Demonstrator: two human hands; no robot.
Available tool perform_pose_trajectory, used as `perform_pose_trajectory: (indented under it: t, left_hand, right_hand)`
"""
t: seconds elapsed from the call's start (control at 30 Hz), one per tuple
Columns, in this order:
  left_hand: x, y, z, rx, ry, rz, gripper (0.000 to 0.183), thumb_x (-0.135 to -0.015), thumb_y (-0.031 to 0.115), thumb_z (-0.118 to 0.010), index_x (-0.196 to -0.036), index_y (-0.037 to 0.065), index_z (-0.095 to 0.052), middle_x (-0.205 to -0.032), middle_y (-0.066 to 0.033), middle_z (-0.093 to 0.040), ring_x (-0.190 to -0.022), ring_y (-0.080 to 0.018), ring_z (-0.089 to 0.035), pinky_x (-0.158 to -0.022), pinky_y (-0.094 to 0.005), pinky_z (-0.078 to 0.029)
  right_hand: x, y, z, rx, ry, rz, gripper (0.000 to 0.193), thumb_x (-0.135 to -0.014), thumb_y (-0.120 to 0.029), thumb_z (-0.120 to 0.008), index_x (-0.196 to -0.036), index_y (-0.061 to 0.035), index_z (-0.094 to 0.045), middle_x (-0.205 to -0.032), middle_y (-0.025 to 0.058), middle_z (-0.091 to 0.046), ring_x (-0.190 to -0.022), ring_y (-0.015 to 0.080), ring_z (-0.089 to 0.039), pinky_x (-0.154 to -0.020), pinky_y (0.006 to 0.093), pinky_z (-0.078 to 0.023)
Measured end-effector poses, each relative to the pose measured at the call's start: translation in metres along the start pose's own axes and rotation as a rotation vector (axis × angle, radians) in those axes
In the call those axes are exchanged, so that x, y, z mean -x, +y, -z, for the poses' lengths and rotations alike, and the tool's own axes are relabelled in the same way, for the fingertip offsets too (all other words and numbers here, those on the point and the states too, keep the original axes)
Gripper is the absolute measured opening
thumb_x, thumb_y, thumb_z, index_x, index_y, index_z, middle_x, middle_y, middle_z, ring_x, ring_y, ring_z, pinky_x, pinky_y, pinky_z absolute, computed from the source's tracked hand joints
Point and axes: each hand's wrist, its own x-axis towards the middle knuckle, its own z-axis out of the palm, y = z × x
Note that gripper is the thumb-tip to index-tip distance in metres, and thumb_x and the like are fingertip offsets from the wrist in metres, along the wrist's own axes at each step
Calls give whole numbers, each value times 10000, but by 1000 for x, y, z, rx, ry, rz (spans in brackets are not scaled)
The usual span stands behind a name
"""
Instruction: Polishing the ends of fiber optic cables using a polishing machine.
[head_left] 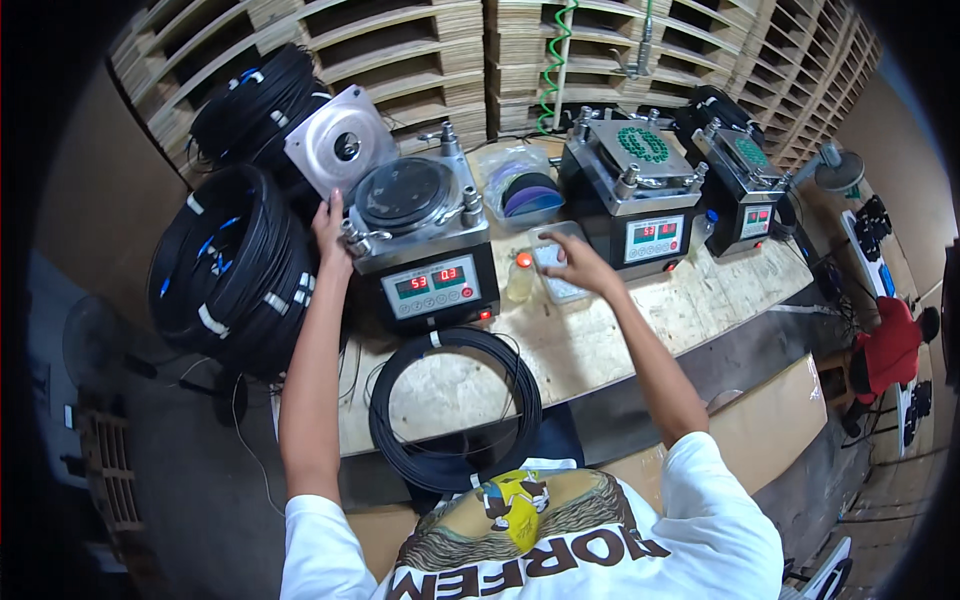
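My left hand (329,235) grips the lower corner of a square silver metal plate (312,150) with a round hole in its middle. The plate is tilted up at the left of a bench polishing machine (425,255). On top of that machine is a dark round disc (404,192), with metal clamp posts at the corners. My right hand (582,264) is over a shallow clear tray (570,293) with something whitish in it. Its fingers are spread, and nothing shows between them. Beside the tray stands a small bottle (520,280) with an orange cap.
Two more polishing machines (640,195) (745,185) carry green-dotted plates. A plastic box (525,190) holds coloured discs. Black cable coils (235,265) crowd the left; another coil (385,400) overhangs the bench's (590,345) front edge. Wooden pallets (390,50) rise behind. A person in red (890,345) sits far right.
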Motion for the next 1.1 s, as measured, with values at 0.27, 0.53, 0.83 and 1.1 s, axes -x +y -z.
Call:
perform_pose_trajectory:
  t: [0.27,0.53,0.83,1.1]
  left_hand:
    - [-7,-23,17,-64,35,-54,348,-991,350,-638,-922,8,-658,-819,9,-622,-733,-70,-526,-682,-288,-457]
    - [-2,-23,4,-186,141,-160,460,-993,345,-622,-1059,-109,-650,-917,-154,-710,-806,-161,-593,-781,-333,-479]
    - [11,-7,-14,-218,178,-230,374,-971,315,-640,-972,-58,-671,-853,-171,-707,-745,-198,-621,-717,-349,-483]
    - [5,-18,-9,-123,256,-238,402,-966,331,-642,-868,-59,-628,-756,-194,-644,-678,-188,-570,-658,-369,-451]
  right_hand:
    - [13,-7,-67,250,233,-40,722,-686,-362,-886,-1282,-97,-577,-1014,134,-554,-992,305,-543,-891,410,-458]
    - [-71,-111,42,-571,251,182,479,-832,-193,-796,-1182,-3,-529,-1046,107,-646,-985,158,-614,-854,326,-507]
    - [-159,-197,80,512,-347,347,628,-734,-350,-851,-1256,-58,-660,-1078,187,-720,-983,361,-692,-879,442,-546]
    - [-172,-281,45,993,-533,382,602,-727,-432,-822,-1232,-136,-682,-1040,141,-722,-1026,365,-675,-831,468,-543]
